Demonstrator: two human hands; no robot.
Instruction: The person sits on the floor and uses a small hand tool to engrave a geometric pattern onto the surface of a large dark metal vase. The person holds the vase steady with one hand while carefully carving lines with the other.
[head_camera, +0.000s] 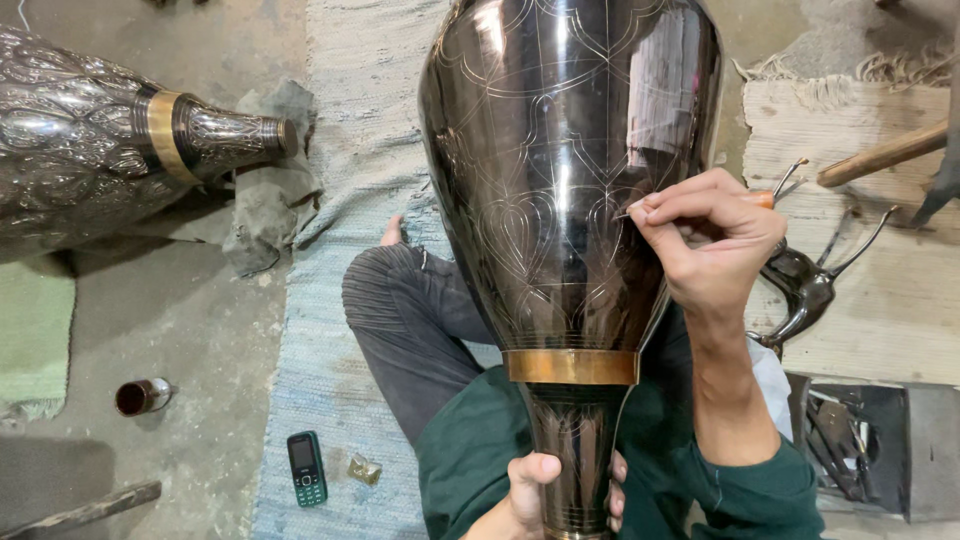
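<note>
A large, dark, glossy metal vase (565, 170) with fine engraved line patterns fills the middle of the view, lying across the seated person's lap with its narrow neck toward the body and a brass-coloured band (570, 366) ringing the neck. Its broad belly blocks most of the pale woven blue-grey rug (330, 330) and part of the person's dark ribbed trouser leg (410, 320).

The left hand (545, 495) wraps around the neck below the band, fingers curled tight around it, thumb across the front. The right hand (705, 240) rests against the vase's right flank, its fingers pressed together and pinching a thin pointed engraving tool (770, 195) with an orange-toned handle, the tip touching the polished surface beside a heart-shaped motif.

To the left lies a second silver-toned embossed vase (90, 140), heavily textured, with its own brass band, its neck resting on a crumpled grey cloth (270, 200). On the concrete floor nearby sit a small dark metal cup (140, 396), a small dark keypad phone (306, 468) on the rug's edge, and a small brass piece (364, 469) just beside it. At right, on a worn pale mat (880, 300), lie a curved dark metal stand piece (805, 285) and a wooden handle (885, 153); lower down, a dark tray (900, 420) holds several thin tools.
</note>
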